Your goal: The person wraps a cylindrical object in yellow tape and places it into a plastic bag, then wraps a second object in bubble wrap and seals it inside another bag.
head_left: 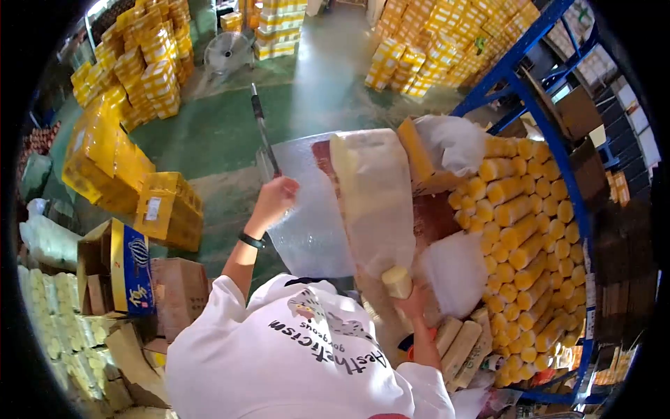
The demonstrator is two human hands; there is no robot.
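Observation:
My left hand [280,194], with a dark band at the wrist, is closed at the lower end of a long, thin dark-and-silver rod [262,126] that points away from me. Beneath and beside it lies a sheet of clear bubble wrap [307,223]. My right hand [412,302] grips a pale yellow roll [397,281], apparently of tape, at the near end of a long bundle in translucent wrapping [373,188]. That bundle lies beside the bubble wrap. Its contents are blurred by the wrapping.
Yellow-capped rolls [516,244] are stacked at right beside a blue rack [569,160]. A cardboard box [422,160] holds white plastic. Yellow-taped cartons [105,160] and an open blue-and-yellow box [136,269] stand left. A floor fan [229,52] is farther back.

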